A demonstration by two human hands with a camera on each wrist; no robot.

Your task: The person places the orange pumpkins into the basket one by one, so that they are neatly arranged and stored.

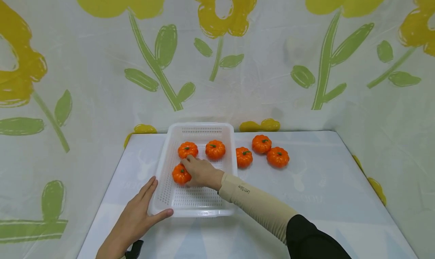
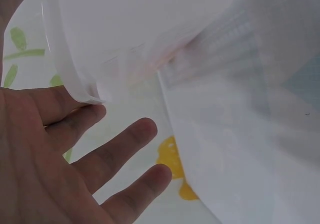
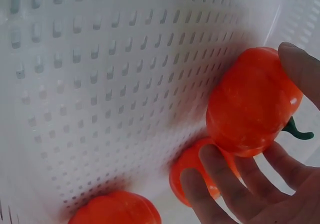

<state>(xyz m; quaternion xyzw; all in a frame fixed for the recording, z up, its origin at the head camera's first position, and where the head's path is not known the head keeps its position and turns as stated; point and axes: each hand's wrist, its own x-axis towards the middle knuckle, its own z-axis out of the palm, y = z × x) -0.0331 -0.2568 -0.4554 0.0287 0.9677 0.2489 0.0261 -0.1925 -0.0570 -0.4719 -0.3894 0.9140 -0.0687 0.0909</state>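
A white perforated plastic basket [image 1: 193,210] holds several small orange toy pumpkins with green stems. Inside it, my right hand [image 1: 202,172] grips the nearest pumpkin [image 1: 180,174] on the left side. The right wrist view shows the thumb on one side of this pumpkin [image 3: 252,103] and fingers below it. Two other pumpkins, one on the left [image 1: 187,149] and one on the right [image 1: 215,149], sit farther back in the basket. At the basket's near left corner, my left hand [image 1: 137,210] touches the rim with its fingers extended and thumb spread along the front.
Just right of the basket, three more pumpkins [image 1: 261,144] are grouped on the pale table [image 1: 323,198]. A flower-printed cloth [image 1: 258,85] rises behind the table and along both sides. A dark band [image 1: 134,248] is on the left wrist.
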